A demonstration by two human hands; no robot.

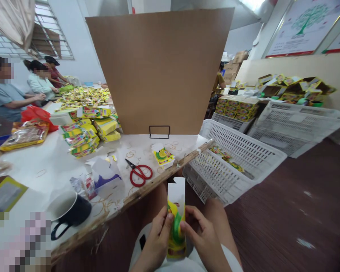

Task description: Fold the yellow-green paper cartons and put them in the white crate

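Both my hands hold a flat yellow-and-green printed carton [176,217] upright over my lap, its white flap pointing up. My left hand [156,241] pinches its left edge with thumb and fingers. My right hand [201,236] grips its right edge, fingers curled round it. A folded yellow packet [163,156] lies on the white table [45,166] near red-handled scissors [138,173].
A tall brown cardboard sheet [161,71] stands on the table's far side. White plastic crates [229,162] sit to the right, one with a few packets. A black mug [69,209], rubber bands and stacks of yellow packets [86,132] lie left. Other people sit at far left.
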